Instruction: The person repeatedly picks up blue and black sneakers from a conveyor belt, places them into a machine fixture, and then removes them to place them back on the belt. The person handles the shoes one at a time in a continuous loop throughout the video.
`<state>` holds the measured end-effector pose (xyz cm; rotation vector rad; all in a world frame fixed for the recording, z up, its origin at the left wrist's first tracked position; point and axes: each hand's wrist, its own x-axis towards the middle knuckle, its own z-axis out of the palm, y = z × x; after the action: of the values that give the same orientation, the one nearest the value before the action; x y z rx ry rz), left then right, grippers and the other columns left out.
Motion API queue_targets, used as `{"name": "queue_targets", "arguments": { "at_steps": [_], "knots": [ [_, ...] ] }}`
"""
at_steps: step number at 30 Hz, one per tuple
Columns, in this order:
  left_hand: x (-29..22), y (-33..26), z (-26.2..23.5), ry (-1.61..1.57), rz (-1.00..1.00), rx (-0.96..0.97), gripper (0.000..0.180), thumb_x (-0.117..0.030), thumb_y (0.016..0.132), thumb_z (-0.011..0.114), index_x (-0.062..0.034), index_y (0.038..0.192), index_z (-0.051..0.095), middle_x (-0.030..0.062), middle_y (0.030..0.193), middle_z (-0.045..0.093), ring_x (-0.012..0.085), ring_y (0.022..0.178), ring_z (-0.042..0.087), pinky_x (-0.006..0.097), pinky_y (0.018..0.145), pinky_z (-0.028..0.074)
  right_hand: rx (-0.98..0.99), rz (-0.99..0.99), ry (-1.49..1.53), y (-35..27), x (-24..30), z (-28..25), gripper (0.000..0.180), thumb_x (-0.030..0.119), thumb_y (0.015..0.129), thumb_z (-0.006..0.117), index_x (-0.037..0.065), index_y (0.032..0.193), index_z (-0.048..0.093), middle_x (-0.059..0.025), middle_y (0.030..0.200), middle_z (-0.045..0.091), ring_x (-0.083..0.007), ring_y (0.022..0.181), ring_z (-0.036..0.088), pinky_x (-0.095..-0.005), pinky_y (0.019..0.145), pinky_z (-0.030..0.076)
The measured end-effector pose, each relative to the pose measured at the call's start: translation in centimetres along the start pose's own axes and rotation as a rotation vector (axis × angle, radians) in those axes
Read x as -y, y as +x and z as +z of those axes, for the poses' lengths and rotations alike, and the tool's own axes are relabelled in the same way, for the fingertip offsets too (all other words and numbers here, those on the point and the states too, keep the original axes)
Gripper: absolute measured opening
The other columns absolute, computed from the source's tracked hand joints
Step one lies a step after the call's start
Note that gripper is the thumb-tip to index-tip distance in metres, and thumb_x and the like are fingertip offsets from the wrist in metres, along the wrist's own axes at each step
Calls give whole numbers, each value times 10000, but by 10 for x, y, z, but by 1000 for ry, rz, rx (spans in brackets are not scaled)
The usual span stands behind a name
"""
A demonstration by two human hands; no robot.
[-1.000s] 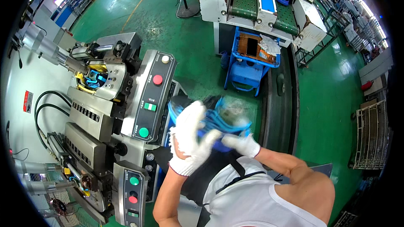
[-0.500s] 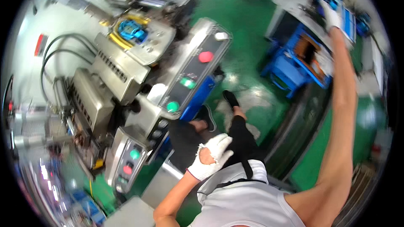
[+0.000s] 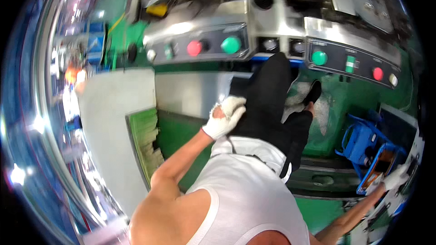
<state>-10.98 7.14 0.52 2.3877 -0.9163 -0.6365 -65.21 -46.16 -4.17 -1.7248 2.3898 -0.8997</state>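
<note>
My left hand [image 3: 225, 117], in a white knitted work glove, rests against the thigh of my black trousers [image 3: 268, 102], its fingers [image 3: 236, 104] curled loosely together and pinching nothing. My right hand [image 3: 396, 177], gloved the same way, reaches far out to the lower right edge of the view and touches the rim of a blue plastic crate [image 3: 368, 147] with an orange-brown piece inside; whether those fingers are closed on it or lying flat I cannot tell, they are too small and bent by the lens. Ahead of my knees runs a grey metal control panel [image 3: 200, 43] with a red round button [image 3: 194, 47] and a green round button [image 3: 230, 44], and to its right a second dark panel [image 3: 354, 61] with its own green and red buttons, both close to my legs. The green painted floor [image 3: 336, 95] shows around my black shoe [image 3: 313, 91]. To my left a pale grey machine cover [image 3: 116, 127] with a worn green edge hems in my left arm, so the freer room lies to the right, toward the crate.
</note>
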Motion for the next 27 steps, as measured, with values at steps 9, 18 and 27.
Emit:
{"name": "queue_targets", "arguments": {
  "at_steps": [9, 18, 27],
  "knots": [
    [286, -220, 12, -90, -917, -548, 366, -308, 975, 672, -71, 1251, 708, 167, 1221, 717, 340, 1167, 681, 455, 1008, 524, 1161, -150, 155, -333, 92, 81, 745, 202, 985, 764, -18, 1598, 403, -220, 1449, 610, -222, 1132, 680, -348, 906, 580],
    [375, -464, 58, 244, -1756, -1049, 417, 17, 844, 638, -130, 1225, 719, 148, 1186, 675, 362, 1049, 704, 469, 894, 572, 999, -919, -558, -301, 171, 104, 848, 554, 945, 691, 62, 1591, 444, -292, 1496, 560, -439, 1375, 542, -485, 1155, 422],
    [516, -627, -15, -391, -1798, -1329, 625, -388, 1020, 606, -91, 1554, 476, 164, 1532, 504, 353, 1301, 573, 537, 911, 610, 678, -1624, -717, -166, 195, 141, 683, 315, 945, 775, 148, 1542, 487, -178, 1529, 537, -330, 1258, 624, -429, 980, 559]
  ]
}}
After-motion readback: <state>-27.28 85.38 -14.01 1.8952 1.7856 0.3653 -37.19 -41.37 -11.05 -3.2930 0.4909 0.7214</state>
